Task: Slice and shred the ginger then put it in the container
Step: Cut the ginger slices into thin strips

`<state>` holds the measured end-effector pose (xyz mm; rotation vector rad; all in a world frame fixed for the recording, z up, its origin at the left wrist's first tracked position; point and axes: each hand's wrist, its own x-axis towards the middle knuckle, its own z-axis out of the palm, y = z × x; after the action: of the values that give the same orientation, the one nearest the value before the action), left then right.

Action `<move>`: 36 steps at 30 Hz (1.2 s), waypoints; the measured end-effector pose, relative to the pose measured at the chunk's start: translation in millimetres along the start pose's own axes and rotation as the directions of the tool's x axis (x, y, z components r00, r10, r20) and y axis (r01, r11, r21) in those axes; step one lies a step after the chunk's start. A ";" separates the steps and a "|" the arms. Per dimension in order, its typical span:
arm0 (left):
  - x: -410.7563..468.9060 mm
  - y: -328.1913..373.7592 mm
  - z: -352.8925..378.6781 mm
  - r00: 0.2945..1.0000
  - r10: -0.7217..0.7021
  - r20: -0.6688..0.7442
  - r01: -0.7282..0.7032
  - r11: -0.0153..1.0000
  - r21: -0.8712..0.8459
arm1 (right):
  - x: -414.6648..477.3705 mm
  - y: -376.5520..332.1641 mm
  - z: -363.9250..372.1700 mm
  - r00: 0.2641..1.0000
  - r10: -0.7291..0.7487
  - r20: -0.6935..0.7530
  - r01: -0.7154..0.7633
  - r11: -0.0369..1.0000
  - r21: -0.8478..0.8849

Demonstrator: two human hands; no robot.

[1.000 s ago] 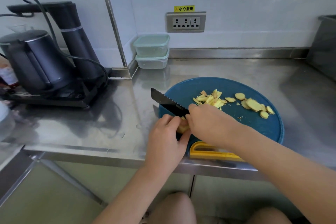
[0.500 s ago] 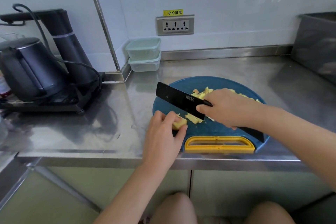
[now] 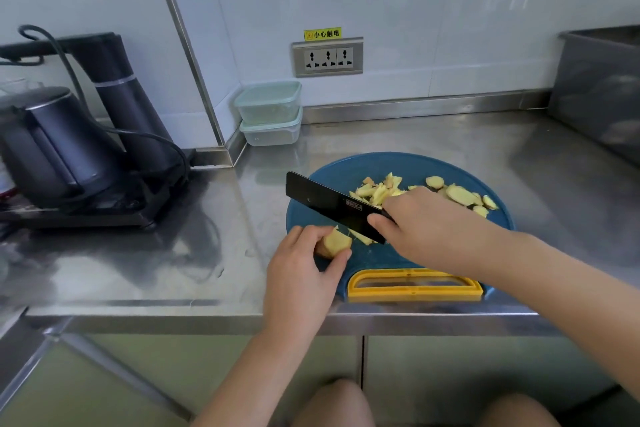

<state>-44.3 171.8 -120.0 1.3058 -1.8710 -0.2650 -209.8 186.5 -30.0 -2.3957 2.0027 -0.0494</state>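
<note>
Right now the left hand (image 3: 304, 274) pinches the uncut ginger chunk (image 3: 334, 243) between thumb and curled fingers at the near left edge of the blue cutting board (image 3: 398, 258). The right hand (image 3: 426, 229) is wrapped round the handle of the black knife (image 3: 332, 203), whose blade slants just beside the chunk. Shredded ginger (image 3: 377, 191) lies heaped at the far side of the board, with round slices (image 3: 460, 196) to its right, and two stacked containers (image 3: 268, 107) wait well apart against the back wall. The chunk looks small, light and firm, probably fibrous enough to resist the blade and damp enough at its cut face to skid. It is best held low by its skin side, fingertips tucked back from the edge; the loose shreds will likely cling and scatter, so scooping them on the flat blade seems safer than pinching
</note>
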 end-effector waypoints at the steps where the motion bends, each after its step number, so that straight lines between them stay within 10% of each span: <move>1: 0.3 -0.5 0.3 1.000 0.001 -0.007 -0.001 1.000 -0.002 | -0.3 -0.6 0.8 1.000 -0.018 -0.023 0.018 1.000 -0.015; 36: 1.2 3.6 -0.3 0.999 -0.014 -0.037 0.013 1.000 -0.007 | 8.1 -10.8 7.9 0.999 -0.034 0.025 0.031 0.995 0.092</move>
<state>-46.7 172.4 -117.2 1.3108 -1.8293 -0.2519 -197.5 180.3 -37.4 -2.3599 1.9067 -0.1069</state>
